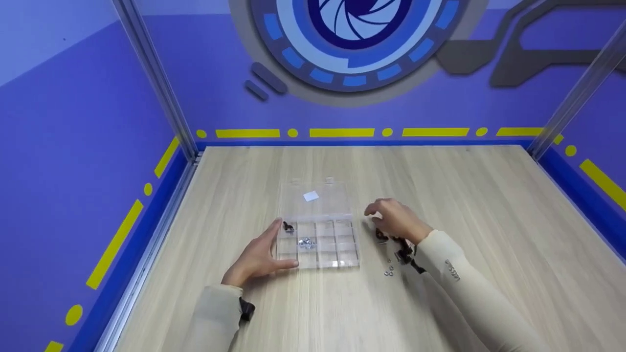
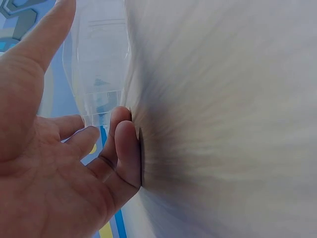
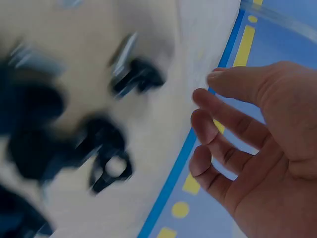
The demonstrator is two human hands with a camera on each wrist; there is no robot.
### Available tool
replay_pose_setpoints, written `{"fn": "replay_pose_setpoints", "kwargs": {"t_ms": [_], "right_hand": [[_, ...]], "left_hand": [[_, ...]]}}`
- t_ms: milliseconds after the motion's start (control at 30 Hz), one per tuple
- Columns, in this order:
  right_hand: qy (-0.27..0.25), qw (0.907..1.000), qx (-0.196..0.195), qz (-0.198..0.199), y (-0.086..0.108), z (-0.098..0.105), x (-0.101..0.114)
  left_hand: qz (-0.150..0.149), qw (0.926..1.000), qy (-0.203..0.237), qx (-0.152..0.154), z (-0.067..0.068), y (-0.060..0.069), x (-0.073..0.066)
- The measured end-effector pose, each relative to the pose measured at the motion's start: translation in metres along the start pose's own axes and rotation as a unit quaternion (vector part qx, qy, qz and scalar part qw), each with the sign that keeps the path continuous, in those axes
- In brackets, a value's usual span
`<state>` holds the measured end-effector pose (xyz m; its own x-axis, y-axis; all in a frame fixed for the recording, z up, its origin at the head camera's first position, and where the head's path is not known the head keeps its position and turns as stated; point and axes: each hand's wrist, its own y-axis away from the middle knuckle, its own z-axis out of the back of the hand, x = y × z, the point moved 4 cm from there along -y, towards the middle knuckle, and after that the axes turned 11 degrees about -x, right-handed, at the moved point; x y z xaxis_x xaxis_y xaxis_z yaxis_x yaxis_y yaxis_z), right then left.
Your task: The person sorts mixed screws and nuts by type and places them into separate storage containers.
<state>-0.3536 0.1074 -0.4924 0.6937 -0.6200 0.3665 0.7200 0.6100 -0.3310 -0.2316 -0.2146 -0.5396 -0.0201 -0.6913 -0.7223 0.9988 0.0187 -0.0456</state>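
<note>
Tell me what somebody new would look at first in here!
Probably the big round blue-and-white design high on the back wall. Next, perhaps, the left hand at the left edge of a clear divided box, and the right hand by dark pieces to the box's right.

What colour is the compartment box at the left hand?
The compartment box is transparent, colourless; head view shows it best.

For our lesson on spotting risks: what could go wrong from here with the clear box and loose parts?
The right sleeve could brush the loose metal pieces near it, scattering them. The left hand, at the edge of the clear box, might jolt it, mixing the metal bits into neighbouring compartments.
</note>
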Motion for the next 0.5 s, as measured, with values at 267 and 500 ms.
{"fn": "replay_pose_setpoints", "kwargs": {"t_ms": [267, 500], "right_hand": [[0.025, 0.9984, 0.007, -0.05, 0.023, 0.011, -0.03], [0.002, 0.9985, 0.004, -0.055, 0.037, 0.015, -0.044]], "left_hand": [[0.004, 1.0, -0.003, -0.001, 0.0, -0.001, 0.001], [0.001, 1.0, -0.001, -0.001, -0.003, 0.0, 0.001]]}}
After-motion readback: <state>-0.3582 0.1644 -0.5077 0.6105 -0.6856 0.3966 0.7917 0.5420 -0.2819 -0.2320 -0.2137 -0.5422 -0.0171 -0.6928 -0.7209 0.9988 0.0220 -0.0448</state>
